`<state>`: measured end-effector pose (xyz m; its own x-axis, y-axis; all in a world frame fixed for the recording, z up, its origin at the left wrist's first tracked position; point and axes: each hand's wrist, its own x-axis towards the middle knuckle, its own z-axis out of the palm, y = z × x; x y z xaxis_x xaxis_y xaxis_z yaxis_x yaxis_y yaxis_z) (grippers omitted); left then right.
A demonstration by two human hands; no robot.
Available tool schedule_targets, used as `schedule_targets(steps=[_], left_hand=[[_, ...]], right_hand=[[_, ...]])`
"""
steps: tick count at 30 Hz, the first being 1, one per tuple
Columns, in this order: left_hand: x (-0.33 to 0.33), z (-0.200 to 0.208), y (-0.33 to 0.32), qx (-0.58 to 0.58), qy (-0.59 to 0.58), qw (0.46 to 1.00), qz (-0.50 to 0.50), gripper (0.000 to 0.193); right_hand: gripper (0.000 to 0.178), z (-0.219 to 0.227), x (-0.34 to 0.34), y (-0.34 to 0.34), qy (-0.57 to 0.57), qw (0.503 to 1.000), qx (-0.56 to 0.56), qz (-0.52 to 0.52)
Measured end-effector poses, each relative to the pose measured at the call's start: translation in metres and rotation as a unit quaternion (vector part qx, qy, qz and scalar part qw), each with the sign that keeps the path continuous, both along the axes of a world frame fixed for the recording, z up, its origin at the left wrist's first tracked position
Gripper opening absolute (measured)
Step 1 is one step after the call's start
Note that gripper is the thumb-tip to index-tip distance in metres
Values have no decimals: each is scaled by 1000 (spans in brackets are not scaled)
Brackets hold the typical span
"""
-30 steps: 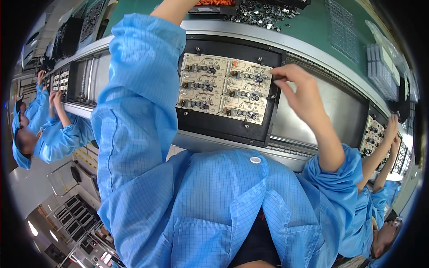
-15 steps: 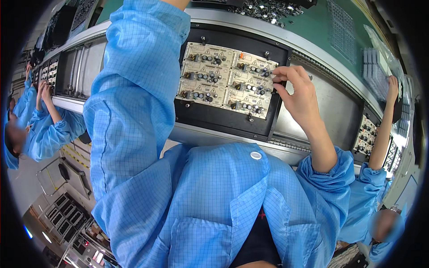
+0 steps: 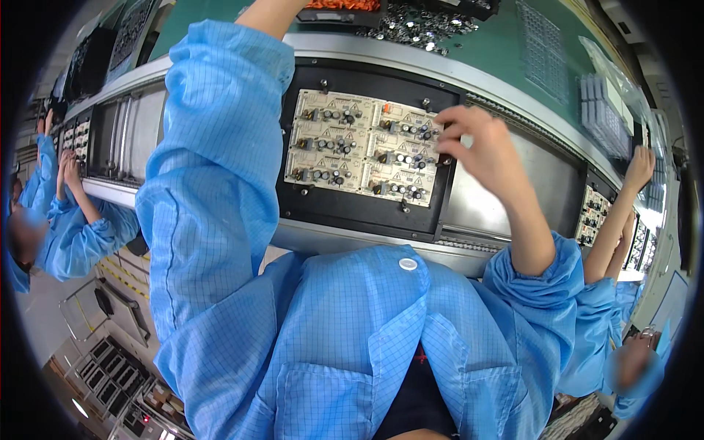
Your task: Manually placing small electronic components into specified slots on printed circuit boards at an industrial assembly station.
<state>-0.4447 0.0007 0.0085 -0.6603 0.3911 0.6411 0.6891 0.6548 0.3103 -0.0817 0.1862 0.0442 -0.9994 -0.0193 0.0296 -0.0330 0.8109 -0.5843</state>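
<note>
A cream-coloured panel of circuit boards (image 3: 364,139) lies in a black carrier frame (image 3: 330,209) on the conveyor. Rows of black capacitors and other small parts stand on it, with one small orange part (image 3: 386,108) near its upper middle. My right hand (image 3: 480,150) is at the panel's right edge, thumb and forefinger curved with a gap between them. Nothing shows in that gap; whether the fingertips touch the board I cannot tell. My left arm (image 3: 220,95) reaches up and past the top edge of the view, so the left hand is hidden.
Beyond the rail is a green bench (image 3: 499,51) with a heap of small dark metal parts (image 3: 422,28) and a bin of orange parts (image 3: 341,6). Clear plastic trays (image 3: 605,114) sit at the far right. Co-workers in blue work left (image 3: 81,235) and right (image 3: 598,315).
My right hand's fingers have drawn up slightly off the panel's right edge. The view has shifted, and the bin of orange parts now shows beside my left forearm.
</note>
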Motion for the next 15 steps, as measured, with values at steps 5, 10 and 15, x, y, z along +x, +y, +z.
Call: schedule_targets(steps=[5, 10, 15], left_hand=[[59, 48, 12, -54, -44, 997, 29, 8], [59, 47, 3, 10, -78, 997, 5, 10], [118, 93, -17, 4, -237, 971, -29, 11]], right_hand=[[23, -22, -61, 59, 151, 983, 69, -83], [23, -48, -106, 72, 205, 976, 72, -29], [20, -49, -92, 76, 158, 986, -4, -54]])
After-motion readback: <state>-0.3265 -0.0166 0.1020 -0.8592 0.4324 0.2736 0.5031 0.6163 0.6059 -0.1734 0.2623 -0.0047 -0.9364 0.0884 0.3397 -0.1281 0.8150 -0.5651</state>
